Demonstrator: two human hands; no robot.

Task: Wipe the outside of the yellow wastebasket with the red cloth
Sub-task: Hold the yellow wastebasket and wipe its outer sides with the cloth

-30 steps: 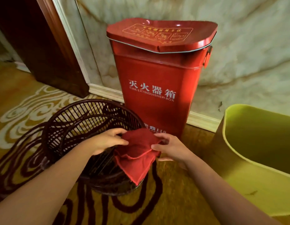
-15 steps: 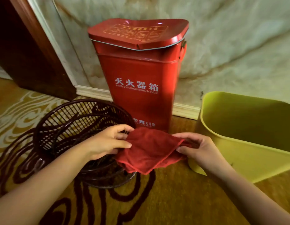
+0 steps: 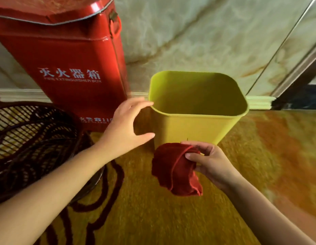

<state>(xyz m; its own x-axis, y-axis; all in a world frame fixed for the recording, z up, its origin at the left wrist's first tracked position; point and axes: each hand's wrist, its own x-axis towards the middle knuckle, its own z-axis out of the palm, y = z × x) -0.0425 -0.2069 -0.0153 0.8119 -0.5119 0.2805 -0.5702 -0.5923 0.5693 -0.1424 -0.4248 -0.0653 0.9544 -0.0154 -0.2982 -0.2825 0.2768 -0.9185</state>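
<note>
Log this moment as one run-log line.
stage: pre-wipe | right hand: holds red cloth near front of yellow wastebasket | left hand: open, at its left rim corner | wiping: not begun

A: What does the yellow wastebasket [image 3: 198, 128] look like on my feed?

B: I see a yellow-green plastic bin with a rounded-square rim. It stands upright and open-topped on patterned carpet, close to a marble wall. Its inside looks bare.

A: And the red cloth [image 3: 174, 170]?

B: I see dark red fabric, bunched and drooping, hanging just in front of the bin's near wall, low by its base.
</note>
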